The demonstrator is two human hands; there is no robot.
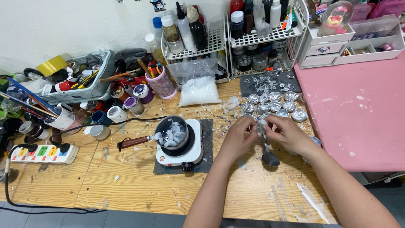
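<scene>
Both hands meet over the wooden counter (139, 185), right of centre. Left hand (239, 136) and right hand (287, 134) pinch a small foil cup (261, 126) between their fingertips, grips closed snug on it, held just above the counter. A metal spoon (268, 155) hangs down from the right hand, bowl low near the counter.

Just behind the hands: a cluster of foil cups (276, 105), roughly ten, packed close, some touching. Behind those, a dark mat (270, 83) strewn with small metal bits.

Left of the hands: a white hotplate (180, 153) on a grey pad, carrying a small pot (171, 133) with a wooden handle, white chunks inside. A clear bag of white flakes (197, 86) lies beyond it.

Against the wall, two white wire racks (215, 42) stacked with bottles and jars. Far left, a white power strip (42, 153) with coloured switches. At right, a pink surface (358, 109) abuts the counter.
</scene>
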